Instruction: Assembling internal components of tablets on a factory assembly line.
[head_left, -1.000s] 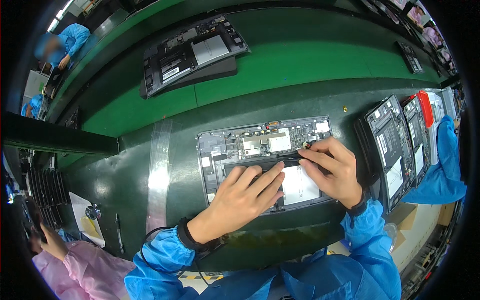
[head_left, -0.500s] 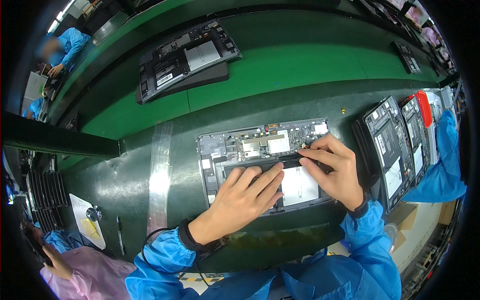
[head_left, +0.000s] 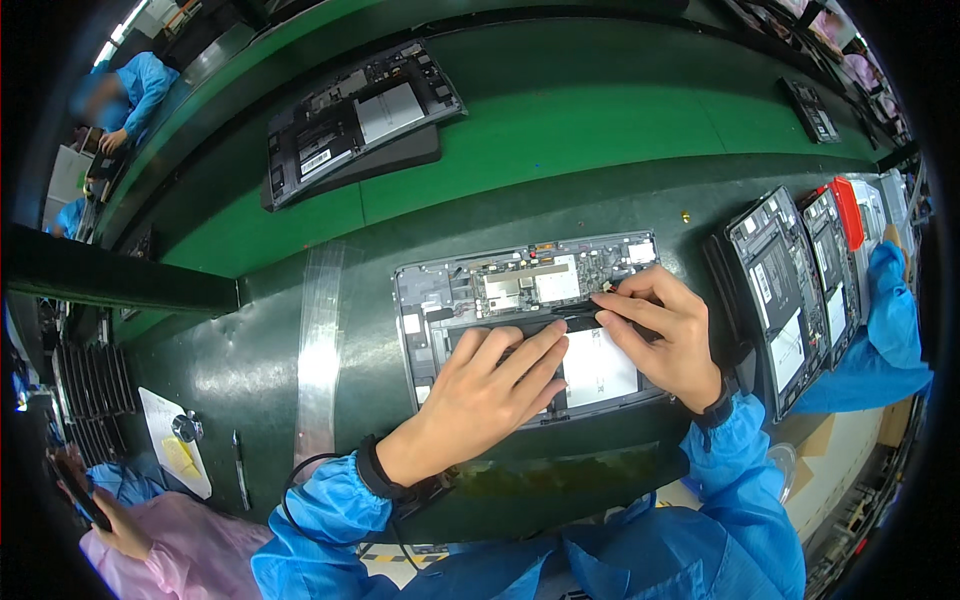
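1. Green bench supports the opened device, circuit board exposed.
2. Your left hand rests on it, grip open; your right hand pinches a dark strip.
3. Strip not yet released; seating indeterminate.

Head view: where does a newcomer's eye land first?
On the left hand and right hand, working over an opened device at centre. Next, the bright red piece by the opened units at right. Then the glaring clear strip left of the device.
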